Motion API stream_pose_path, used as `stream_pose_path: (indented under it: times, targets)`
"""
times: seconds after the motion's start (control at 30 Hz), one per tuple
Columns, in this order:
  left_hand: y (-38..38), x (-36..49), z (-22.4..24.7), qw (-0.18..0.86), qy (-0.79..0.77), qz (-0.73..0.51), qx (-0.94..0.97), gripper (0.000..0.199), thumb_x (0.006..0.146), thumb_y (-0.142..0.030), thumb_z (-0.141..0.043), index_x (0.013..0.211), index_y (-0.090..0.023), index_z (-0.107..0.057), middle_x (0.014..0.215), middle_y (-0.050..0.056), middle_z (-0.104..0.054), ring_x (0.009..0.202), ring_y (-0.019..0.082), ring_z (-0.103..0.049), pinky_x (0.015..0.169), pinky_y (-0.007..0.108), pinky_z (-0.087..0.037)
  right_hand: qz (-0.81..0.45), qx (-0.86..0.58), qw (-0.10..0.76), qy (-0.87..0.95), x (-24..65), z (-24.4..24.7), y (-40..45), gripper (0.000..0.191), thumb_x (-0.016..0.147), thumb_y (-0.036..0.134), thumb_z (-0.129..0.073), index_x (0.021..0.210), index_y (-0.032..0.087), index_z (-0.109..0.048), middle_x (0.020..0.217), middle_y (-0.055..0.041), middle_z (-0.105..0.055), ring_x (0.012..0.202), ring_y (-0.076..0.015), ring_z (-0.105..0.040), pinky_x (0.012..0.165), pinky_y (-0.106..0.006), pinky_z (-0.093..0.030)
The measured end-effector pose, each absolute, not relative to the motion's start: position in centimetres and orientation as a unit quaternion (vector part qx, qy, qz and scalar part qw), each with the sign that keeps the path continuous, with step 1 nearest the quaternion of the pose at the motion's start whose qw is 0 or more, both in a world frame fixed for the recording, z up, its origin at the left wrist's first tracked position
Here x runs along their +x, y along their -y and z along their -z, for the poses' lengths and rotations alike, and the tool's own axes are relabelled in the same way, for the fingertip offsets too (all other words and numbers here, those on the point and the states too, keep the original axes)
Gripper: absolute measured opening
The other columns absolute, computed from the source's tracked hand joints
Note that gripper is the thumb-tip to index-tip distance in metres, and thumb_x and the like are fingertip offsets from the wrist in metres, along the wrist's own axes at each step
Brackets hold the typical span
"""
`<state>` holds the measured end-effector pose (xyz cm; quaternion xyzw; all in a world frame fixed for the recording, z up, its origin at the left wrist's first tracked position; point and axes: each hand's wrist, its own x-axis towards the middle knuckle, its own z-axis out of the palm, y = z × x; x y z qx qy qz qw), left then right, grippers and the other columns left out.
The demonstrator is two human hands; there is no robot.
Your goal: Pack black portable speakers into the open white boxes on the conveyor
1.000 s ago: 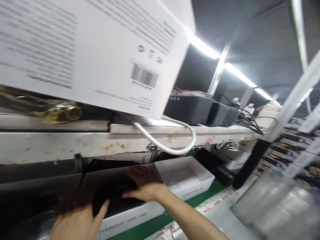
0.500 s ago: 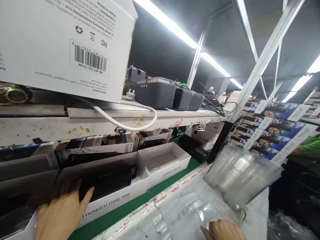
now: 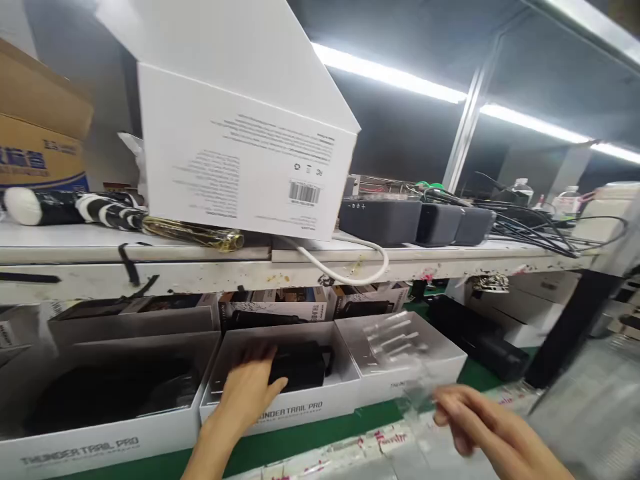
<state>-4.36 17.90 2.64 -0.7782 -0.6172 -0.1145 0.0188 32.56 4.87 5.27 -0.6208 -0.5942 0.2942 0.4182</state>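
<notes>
My left hand [image 3: 250,383] reaches over the front wall of the middle white box [image 3: 287,420], its fingers apart beside a black speaker [image 3: 300,365] lying inside; the fingertips are partly blurred. On the right, my right hand [image 3: 467,417] has its fingers pinched together on a clear plastic bag [image 3: 417,387]. That bag is smeared by motion and hangs at the front of a smaller white box section [image 3: 440,357], where clear shiny streaks also show.
Another white box [image 3: 110,443] with dark contents sits at the left. Overhead runs a shelf edge [image 3: 250,275], bearing a large white carton [image 3: 240,160], dark speakers [image 3: 383,220] and cables. A black cylindrical speaker [image 3: 475,337] lies at the right.
The view has swung left. My right hand has risen from the clear plastic on the bench, with a clear bag in its fingers. My left hand remains at the middle box.
</notes>
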Motion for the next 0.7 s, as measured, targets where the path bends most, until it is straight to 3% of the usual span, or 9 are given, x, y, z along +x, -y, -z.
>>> stream_pose_path:
  times: [0.1, 0.17, 0.23, 0.37, 0.57, 0.7]
  targets:
    - [-19.6, -2.5, -4.3, -0.039, 0.575, 0.097, -0.811, 0.068, 0.085, -0.041, -0.062, 0.147, -0.018, -0.048, 0.160, 0.013, -0.039, 0.148, 0.031, -0.034, 0.122, 0.045, -0.026, -0.374, -0.541, 0.543, 0.522, 27.7, -7.5, -11.2, 0.054, 0.079, 0.074, -0.065, 0.071, 0.021, -0.059, 0.057, 0.0021, -0.048, 0.052, -0.0135, -0.041, 0.052, -0.028, -0.036]
    - [-21.0, -1.1, -4.2, -0.082, 0.555, 0.072, -0.825, 0.083, 0.077, -0.044, -0.071, 0.149, -0.015, -0.044, 0.160, 0.016, -0.038, 0.147, 0.034, -0.035, 0.121, 0.047, -0.028, -0.424, -0.487, 0.609, 0.461, 25.2, -7.3, -15.2, 0.056, 0.068, 0.073, -0.075, 0.069, 0.020, -0.054, 0.058, 0.0049, -0.044, 0.049, -0.0097, -0.031, 0.048, -0.026, -0.028]
    - [-22.4, 0.2, -3.2, -0.106, 0.547, 0.054, -0.829, 0.102, 0.065, -0.044, -0.081, 0.152, -0.013, -0.039, 0.158, 0.019, -0.039, 0.146, 0.037, -0.036, 0.121, 0.049, -0.030, -0.445, -0.464, 0.630, 0.436, 23.4, -5.9, -18.2, 0.058, 0.060, 0.070, -0.081, 0.068, 0.021, -0.052, 0.058, 0.0058, -0.044, 0.049, -0.0086, -0.028, 0.047, -0.026, -0.023]
    - [-24.2, 1.1, -0.5, -0.120, 0.554, 0.036, -0.823, 0.125, 0.049, -0.036, -0.087, 0.157, -0.010, -0.028, 0.159, 0.024, -0.035, 0.146, 0.044, -0.031, 0.123, 0.059, -0.020, -0.453, -0.491, 0.610, 0.426, 21.9, -2.3, -20.4, 0.058, 0.056, 0.069, -0.082, 0.065, 0.020, -0.053, 0.057, 0.0037, -0.047, 0.050, -0.0090, -0.029, 0.048, -0.026, -0.020]
    - [-24.6, -0.8, 0.1, -0.136, 0.552, 0.056, -0.821, 0.119, 0.051, -0.041, -0.085, 0.154, -0.012, -0.033, 0.157, 0.022, -0.037, 0.145, 0.041, -0.033, 0.122, 0.053, -0.024, -0.437, -0.549, 0.600, 0.383, 23.1, -0.7, -20.1, 0.062, 0.045, 0.071, -0.083, 0.057, 0.023, -0.046, 0.053, 0.0051, -0.043, 0.047, -0.0087, -0.028, 0.045, -0.027, -0.019]
    - [-24.3, -2.8, -1.3, -0.189, 0.527, 0.191, -0.806, 0.111, 0.050, -0.039, -0.088, 0.148, -0.020, -0.042, 0.154, 0.014, -0.044, 0.142, 0.036, -0.040, 0.120, 0.045, -0.030, -0.435, -0.556, 0.601, 0.375, 23.7, -1.2, -20.2, 0.064, 0.043, 0.072, -0.081, 0.058, 0.023, -0.043, 0.056, 0.0047, -0.044, 0.051, -0.0095, -0.032, 0.046, -0.026, -0.024]
